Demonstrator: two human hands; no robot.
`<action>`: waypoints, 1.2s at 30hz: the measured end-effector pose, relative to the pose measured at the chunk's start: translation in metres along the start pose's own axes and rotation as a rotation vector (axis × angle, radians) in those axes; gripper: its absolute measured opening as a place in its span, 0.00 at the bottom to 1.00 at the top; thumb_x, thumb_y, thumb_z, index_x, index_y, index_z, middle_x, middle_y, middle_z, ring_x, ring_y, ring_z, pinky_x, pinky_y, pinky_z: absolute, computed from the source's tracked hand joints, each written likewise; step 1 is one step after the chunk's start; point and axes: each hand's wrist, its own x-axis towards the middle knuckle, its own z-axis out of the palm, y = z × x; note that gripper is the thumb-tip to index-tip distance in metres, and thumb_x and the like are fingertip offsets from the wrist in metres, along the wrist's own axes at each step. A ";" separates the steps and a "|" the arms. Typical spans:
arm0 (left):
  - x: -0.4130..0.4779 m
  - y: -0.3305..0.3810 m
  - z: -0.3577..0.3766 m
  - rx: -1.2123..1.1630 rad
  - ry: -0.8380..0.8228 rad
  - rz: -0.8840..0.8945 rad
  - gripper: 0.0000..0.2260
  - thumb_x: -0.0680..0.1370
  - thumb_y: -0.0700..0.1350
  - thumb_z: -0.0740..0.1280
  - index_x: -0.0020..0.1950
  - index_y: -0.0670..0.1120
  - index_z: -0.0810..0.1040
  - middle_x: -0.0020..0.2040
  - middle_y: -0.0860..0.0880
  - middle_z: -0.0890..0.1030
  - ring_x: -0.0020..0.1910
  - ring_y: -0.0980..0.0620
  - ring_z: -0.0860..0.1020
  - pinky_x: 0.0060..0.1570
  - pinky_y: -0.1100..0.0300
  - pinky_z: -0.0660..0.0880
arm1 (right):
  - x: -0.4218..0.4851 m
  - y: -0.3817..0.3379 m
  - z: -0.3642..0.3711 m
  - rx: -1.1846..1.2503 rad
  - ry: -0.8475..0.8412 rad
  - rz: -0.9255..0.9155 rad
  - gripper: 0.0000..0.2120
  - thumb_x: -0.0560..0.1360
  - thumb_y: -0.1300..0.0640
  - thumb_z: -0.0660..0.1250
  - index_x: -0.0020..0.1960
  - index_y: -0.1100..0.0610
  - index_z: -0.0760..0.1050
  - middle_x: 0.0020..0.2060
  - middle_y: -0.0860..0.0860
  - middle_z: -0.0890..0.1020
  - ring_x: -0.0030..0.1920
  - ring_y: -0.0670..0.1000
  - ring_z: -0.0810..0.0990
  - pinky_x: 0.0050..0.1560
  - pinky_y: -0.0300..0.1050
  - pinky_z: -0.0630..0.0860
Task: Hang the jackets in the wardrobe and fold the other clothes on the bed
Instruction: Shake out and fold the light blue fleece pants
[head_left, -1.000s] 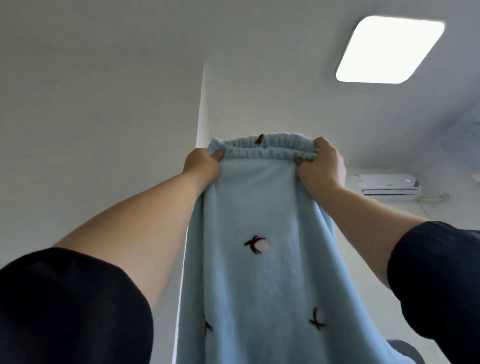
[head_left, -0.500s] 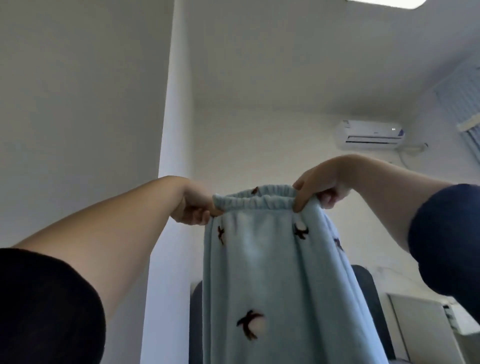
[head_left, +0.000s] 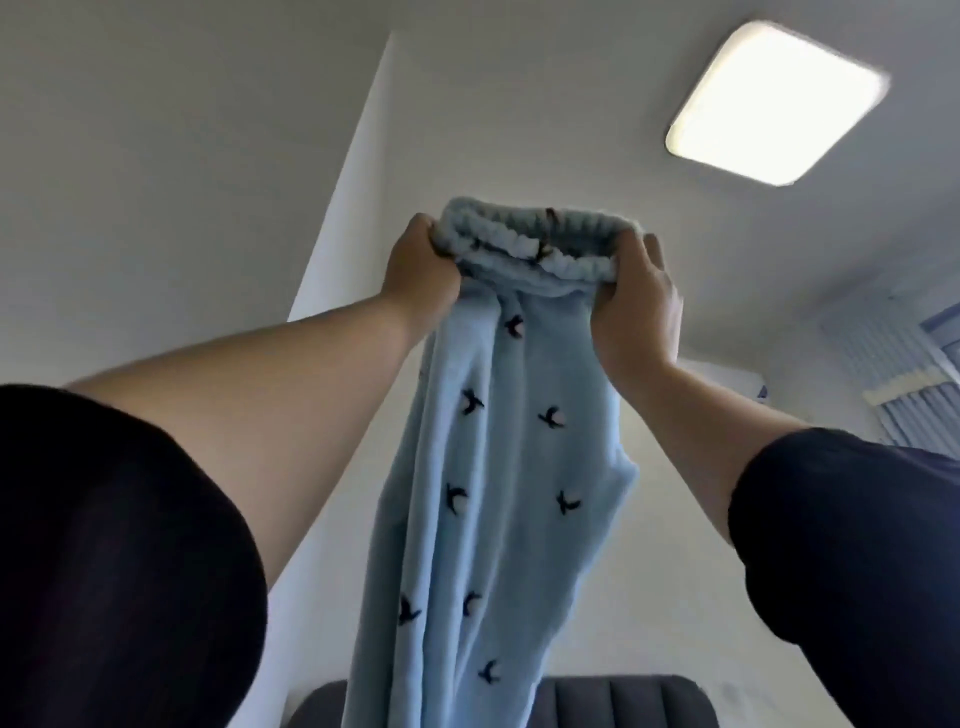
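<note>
Head view, looking up: left hand (head_left: 418, 273) and right hand (head_left: 636, 306) each grip one end of the elastic waistband (head_left: 535, 249) of light blue fleece trousers (head_left: 493, 493). Waistband bunched between the two grips. Fabric with small dark motifs hangs straight below them. Lit ceiling light (head_left: 776, 101) up and right of the grip. Dark padded headboard (head_left: 623, 701) far below.

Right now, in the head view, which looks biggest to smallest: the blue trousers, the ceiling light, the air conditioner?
1. blue trousers, nearest the camera, which inflates them.
2. ceiling light.
3. air conditioner, mostly hidden behind the right arm, so its true extent is unsure.
</note>
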 end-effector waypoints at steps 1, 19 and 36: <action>-0.005 -0.004 0.001 0.016 -0.013 -0.005 0.06 0.77 0.35 0.58 0.52 0.36 0.71 0.45 0.44 0.76 0.43 0.51 0.74 0.37 0.65 0.70 | -0.005 0.004 -0.001 -0.045 -0.035 -0.032 0.17 0.71 0.69 0.57 0.58 0.60 0.71 0.53 0.56 0.75 0.40 0.61 0.76 0.36 0.48 0.68; -0.447 -0.127 -0.032 0.230 -0.626 -0.918 0.14 0.78 0.39 0.60 0.64 0.42 0.73 0.59 0.43 0.77 0.58 0.44 0.75 0.60 0.48 0.73 | -0.394 -0.008 -0.138 -0.052 -1.338 0.552 0.14 0.67 0.66 0.61 0.42 0.47 0.71 0.40 0.46 0.78 0.41 0.54 0.74 0.33 0.40 0.65; -0.764 -0.003 -0.162 -0.013 -1.119 -1.255 0.15 0.69 0.36 0.76 0.48 0.51 0.77 0.43 0.58 0.79 0.49 0.55 0.76 0.40 0.75 0.71 | -0.603 -0.111 -0.435 0.135 -1.706 0.576 0.32 0.70 0.64 0.65 0.71 0.45 0.67 0.56 0.49 0.79 0.50 0.56 0.77 0.43 0.45 0.72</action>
